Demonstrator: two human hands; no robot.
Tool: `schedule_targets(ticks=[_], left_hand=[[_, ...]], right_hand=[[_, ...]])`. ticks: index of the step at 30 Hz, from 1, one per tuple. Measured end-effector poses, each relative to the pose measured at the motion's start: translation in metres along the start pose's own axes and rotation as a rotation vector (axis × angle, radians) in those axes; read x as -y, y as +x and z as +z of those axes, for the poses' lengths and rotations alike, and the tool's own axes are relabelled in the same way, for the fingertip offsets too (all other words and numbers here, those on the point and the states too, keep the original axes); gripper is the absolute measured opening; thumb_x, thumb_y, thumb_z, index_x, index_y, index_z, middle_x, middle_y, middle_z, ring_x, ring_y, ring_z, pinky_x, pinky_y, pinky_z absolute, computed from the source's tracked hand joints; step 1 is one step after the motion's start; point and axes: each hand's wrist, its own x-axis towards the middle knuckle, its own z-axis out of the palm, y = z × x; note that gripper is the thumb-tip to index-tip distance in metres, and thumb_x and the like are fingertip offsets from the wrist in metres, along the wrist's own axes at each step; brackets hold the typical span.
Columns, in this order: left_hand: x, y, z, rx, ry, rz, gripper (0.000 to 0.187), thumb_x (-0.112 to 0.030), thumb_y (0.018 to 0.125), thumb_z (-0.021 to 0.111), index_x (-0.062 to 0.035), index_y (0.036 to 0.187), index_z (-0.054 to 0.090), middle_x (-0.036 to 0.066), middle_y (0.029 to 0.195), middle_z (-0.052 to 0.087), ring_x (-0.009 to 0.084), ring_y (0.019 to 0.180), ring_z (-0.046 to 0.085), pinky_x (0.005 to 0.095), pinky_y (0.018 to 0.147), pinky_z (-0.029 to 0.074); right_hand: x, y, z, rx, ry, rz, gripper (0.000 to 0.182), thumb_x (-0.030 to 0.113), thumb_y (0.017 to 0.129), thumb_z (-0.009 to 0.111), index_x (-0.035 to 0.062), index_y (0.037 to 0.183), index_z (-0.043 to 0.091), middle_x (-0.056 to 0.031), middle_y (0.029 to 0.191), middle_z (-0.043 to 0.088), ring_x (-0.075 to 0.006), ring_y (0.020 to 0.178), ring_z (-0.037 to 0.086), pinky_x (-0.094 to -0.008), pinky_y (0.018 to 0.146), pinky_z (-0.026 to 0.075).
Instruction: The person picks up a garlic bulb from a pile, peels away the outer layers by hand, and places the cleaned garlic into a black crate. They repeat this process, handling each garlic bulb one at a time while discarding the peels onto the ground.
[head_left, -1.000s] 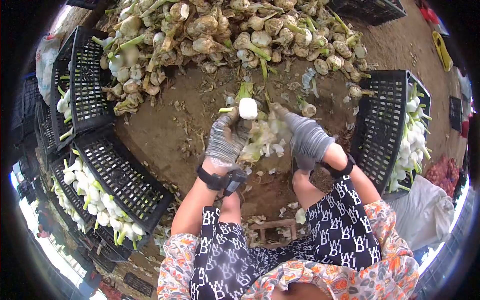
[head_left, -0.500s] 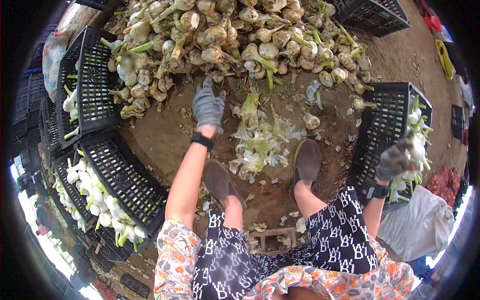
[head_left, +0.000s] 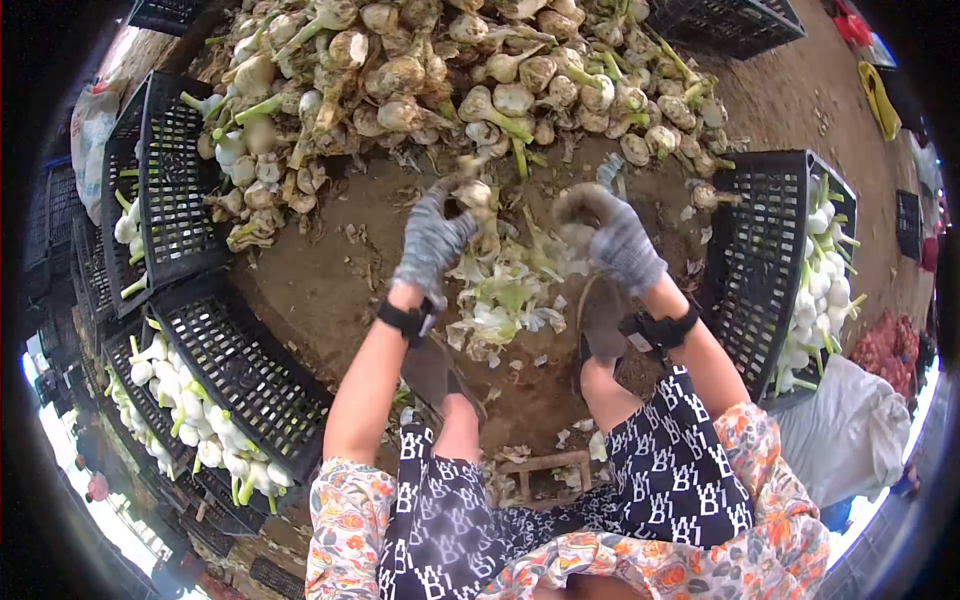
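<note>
Both my hands wear grey gloves. My left hand (head_left: 437,235) is closed on a garlic bulb (head_left: 472,196), which shows between the thumb and fingers with its stalk end blurred. My right hand (head_left: 617,238) hovers to the right of it, over my right shoe; its fingers curl inward and are smeared by motion, so I cannot tell whether they hold anything. Beneath and between the hands lies a heap of peeled garlic skins (head_left: 500,300) on the dirt floor. A large pile of unpeeled garlic (head_left: 400,80) spreads just beyond my hands.
At right, a black crate (head_left: 757,215) holds cleaned white garlic (head_left: 822,285). On the left stand more black crates (head_left: 250,360) with white bulbs (head_left: 195,400). A white sack (head_left: 845,435) lies at the lower right. A small wooden stool (head_left: 545,465) shows between my legs.
My left hand has drawn back from the pile and now has a garlic bulb. My right hand has left the white garlic in the right crate and moved in towards the middle.
</note>
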Motion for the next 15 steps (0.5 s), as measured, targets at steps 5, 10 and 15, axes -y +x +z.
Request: schedule_targets(ticks=[5, 10, 15], left_hand=[[-0.026, -0.038, 0.019, 0.115, 0.043, 0.130, 0.057, -0.018, 0.068, 0.076, -0.0030, 0.117, 0.051, 0.008, 0.112, 0.055, 0.0162, 0.101, 0.051, 0.0307, 0.090, 0.040], [-0.036, -0.053, 0.024, 0.143, -0.162, 0.112, 0.057, -0.012, 0.069, 0.074, -0.0018, 0.118, 0.048, 0.006, 0.108, 0.055, 0.0125, 0.093, 0.053, 0.0275, 0.083, 0.045], [-0.039, -0.062, 0.026, 0.157, -0.377, 0.006, 0.054, -0.011, 0.072, 0.072, -0.0008, 0.118, 0.047, 0.007, 0.108, 0.056, 0.0133, 0.095, 0.054, 0.0280, 0.085, 0.045]], right_hand=[[0.005, 0.015, 0.023, 0.032, -0.056, -0.024, 0.024, 0.017, 0.078, 0.066, 0.0025, 0.096, 0.058, -0.0040, 0.083, 0.060, -0.0105, 0.076, 0.054, -0.0254, 0.070, 0.046], [0.005, 0.007, 0.023, 0.078, 0.169, -0.072, 0.020, 0.017, 0.082, 0.062, 0.0000, 0.092, 0.059, -0.0038, 0.082, 0.060, -0.0101, 0.074, 0.053, -0.0262, 0.069, 0.045], [0.015, 0.005, 0.016, 0.116, 0.036, -0.066, 0.018, 0.016, 0.081, 0.062, -0.0001, 0.090, 0.062, -0.0041, 0.082, 0.061, -0.0100, 0.075, 0.054, -0.0265, 0.070, 0.045]])
